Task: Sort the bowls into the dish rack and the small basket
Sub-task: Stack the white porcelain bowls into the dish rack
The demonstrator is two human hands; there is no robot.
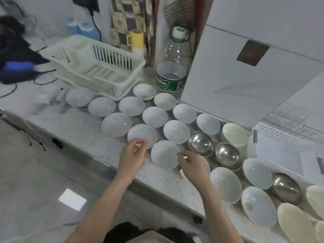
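Several white bowls stand open side up on the speckled counter (91, 130), with steel bowls (200, 143) and cream bowls (235, 135) among them to the right. The cream dish rack (91, 64) at the back left holds nothing. A white perforated small basket (273, 132) sits at the right. My left hand (133, 156) hovers with loosely curled fingers at the near rim of one white bowl (142, 134). My right hand (192, 166) has curled fingers beside the rim of the nearest white bowl (164, 155) and covers another bowl. Neither hand plainly grips anything.
A large clear water bottle (171, 67) stands behind the bowls, next to a white cabinet (245, 76). Dark cloth and cables (15, 50) lie at the far left. The counter's front edge runs diagonally, with floor (35, 181) below left.
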